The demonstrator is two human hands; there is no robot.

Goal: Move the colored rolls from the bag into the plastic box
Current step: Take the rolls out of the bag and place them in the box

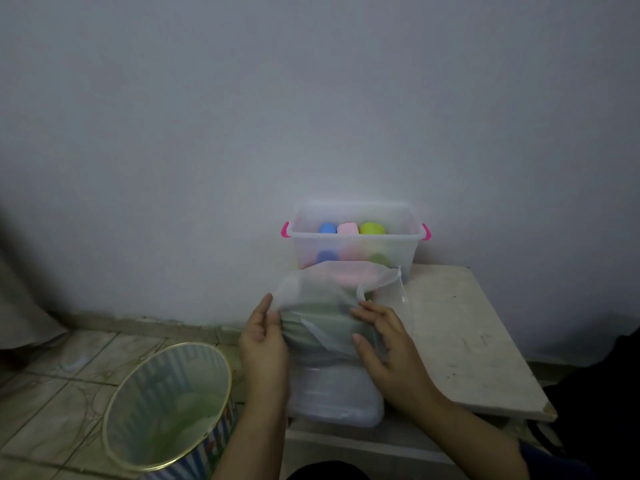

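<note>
Scuffed pale table point(460, 327) (tiled floor point(62, 368))

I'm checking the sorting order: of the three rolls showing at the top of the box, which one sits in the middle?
The pink roll; the blue roll is left of it, the green roll right.
</note>
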